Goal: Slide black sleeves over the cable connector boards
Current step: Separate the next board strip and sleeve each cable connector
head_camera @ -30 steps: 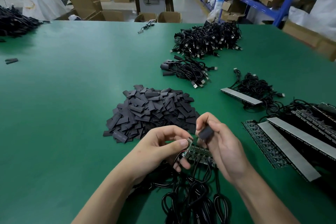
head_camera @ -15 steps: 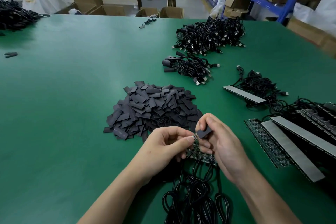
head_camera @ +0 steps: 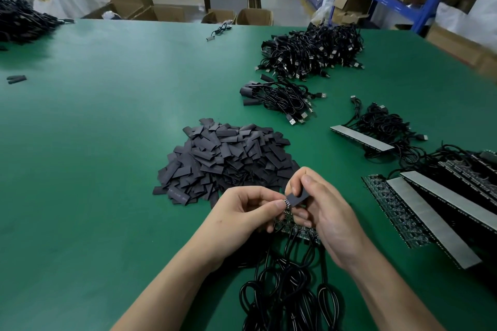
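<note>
My right hand [head_camera: 326, 212] pinches a flat black sleeve [head_camera: 298, 198] between thumb and fingers. My left hand [head_camera: 242, 212] pinches the end of a small connector board [head_camera: 287, 203], whose tip sits at the sleeve's mouth. Under both hands lies a strip of joined connector boards [head_camera: 298, 231] with black cables [head_camera: 285, 293] running toward me. A heap of loose black sleeves [head_camera: 228, 158] lies just beyond my hands on the green table [head_camera: 107, 142].
Bundles of sleeved cables [head_camera: 279, 97] and a large pile of USB cables [head_camera: 312, 51] lie at the far right. Board panels with grey backing [head_camera: 430, 212] and more cables [head_camera: 382, 126] fill the right side. Another cable pile [head_camera: 18, 21] sits far left.
My hands rose slightly off the board strip and came together. The sleeve in my right hand turned flat and now meets the board end held by my left.
</note>
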A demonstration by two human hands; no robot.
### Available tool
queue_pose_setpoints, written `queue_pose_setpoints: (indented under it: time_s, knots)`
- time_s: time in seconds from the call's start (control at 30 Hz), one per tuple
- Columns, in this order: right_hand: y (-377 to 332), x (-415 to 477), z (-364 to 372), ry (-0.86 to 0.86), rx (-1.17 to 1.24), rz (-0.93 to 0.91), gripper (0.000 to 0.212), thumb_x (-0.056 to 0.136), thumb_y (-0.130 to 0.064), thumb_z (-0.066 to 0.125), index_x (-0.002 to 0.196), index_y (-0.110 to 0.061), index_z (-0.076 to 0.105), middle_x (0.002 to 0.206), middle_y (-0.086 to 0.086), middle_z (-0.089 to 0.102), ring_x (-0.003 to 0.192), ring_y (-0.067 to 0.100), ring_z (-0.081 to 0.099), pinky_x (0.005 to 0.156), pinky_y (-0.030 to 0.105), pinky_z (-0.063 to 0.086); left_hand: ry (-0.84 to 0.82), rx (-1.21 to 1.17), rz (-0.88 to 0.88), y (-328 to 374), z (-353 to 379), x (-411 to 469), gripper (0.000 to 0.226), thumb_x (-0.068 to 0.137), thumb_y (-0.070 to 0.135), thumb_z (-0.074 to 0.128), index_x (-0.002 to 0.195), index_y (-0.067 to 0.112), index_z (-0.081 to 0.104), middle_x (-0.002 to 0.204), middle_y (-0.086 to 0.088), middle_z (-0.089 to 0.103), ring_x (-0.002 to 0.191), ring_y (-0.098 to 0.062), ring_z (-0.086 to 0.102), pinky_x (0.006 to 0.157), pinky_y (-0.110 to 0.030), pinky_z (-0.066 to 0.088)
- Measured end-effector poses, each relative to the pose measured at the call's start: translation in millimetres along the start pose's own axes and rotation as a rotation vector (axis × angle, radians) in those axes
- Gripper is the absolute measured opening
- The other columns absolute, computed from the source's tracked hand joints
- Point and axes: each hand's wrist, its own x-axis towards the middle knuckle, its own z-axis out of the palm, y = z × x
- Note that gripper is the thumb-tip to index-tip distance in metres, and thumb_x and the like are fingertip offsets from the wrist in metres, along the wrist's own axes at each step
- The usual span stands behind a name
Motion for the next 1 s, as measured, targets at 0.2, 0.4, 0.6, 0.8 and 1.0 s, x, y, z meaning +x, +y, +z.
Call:
queue_pose_setpoints:
  time_s: [0.2, 0.4, 0.6, 0.8, 1.0]
  knots:
    - [0.6, -0.5, 0.2, -0.011, -0.004, -0.015, 0.028, 0.102, -0.035, 0.038, 0.082, -0.023, 0.054, 0.083, 0.002, 0.049, 0.062, 0.009, 0.038, 0.056, 0.02, 0.035, 0.01, -0.001, -0.005, 1.5, 0.6, -0.2, 0.01, 0.096, 0.019, 0.071, 0.096, 0.013, 0.078, 0.08, -0.002, 0.072, 0.061, -0.009, 0.057, 0.061, -0.015, 0.046]
    - [-0.6, 0.3, -1.1, 0.012, -0.057, -0.042, 0.028, 0.102, -0.033, 0.037, 0.081, -0.023, 0.053, 0.083, -0.004, 0.052, 0.061, 0.007, 0.041, 0.056, 0.02, 0.036, -0.002, -0.012, -0.013, 3.4, 0.3, -0.5, 0.009, 0.096, 0.02, 0.07, 0.093, 0.018, 0.079, 0.081, -0.002, 0.072, 0.061, -0.01, 0.055, 0.061, -0.016, 0.044]
    - [1.1, 0.4, -1.5, -0.01, -0.045, -0.037, 0.029, 0.102, -0.034, 0.037, 0.082, -0.023, 0.054, 0.083, -0.003, 0.053, 0.061, 0.007, 0.042, 0.056, 0.021, 0.036, -0.011, -0.019, -0.019, 2.3, -0.3, 0.3, 0.009, 0.096, 0.021, 0.071, 0.093, 0.021, 0.08, 0.081, -0.001, 0.072, 0.061, -0.009, 0.056, 0.061, -0.016, 0.045]
    - [2.3, 1.0, -2.9, -0.01, -0.041, -0.036, 0.028, 0.102, -0.034, 0.037, 0.082, -0.023, 0.054, 0.082, -0.004, 0.052, 0.062, 0.007, 0.041, 0.057, 0.021, 0.036, -0.016, -0.019, -0.023, 2.2, -0.8, 0.5, 0.009, 0.096, 0.023, 0.072, 0.093, 0.023, 0.08, 0.081, 0.001, 0.073, 0.061, -0.009, 0.056, 0.062, -0.019, 0.045]
    - [1.6, 0.3, -1.5, -0.004, -0.102, -0.039, 0.029, 0.102, -0.036, 0.037, 0.082, -0.025, 0.054, 0.082, -0.002, 0.049, 0.064, 0.008, 0.04, 0.057, 0.022, 0.036, 0.004, -0.016, -0.036, 2.7, -0.7, -0.2, 0.009, 0.096, 0.026, 0.072, 0.093, 0.022, 0.08, 0.079, 0.002, 0.071, 0.06, -0.008, 0.052, 0.058, -0.016, 0.042]
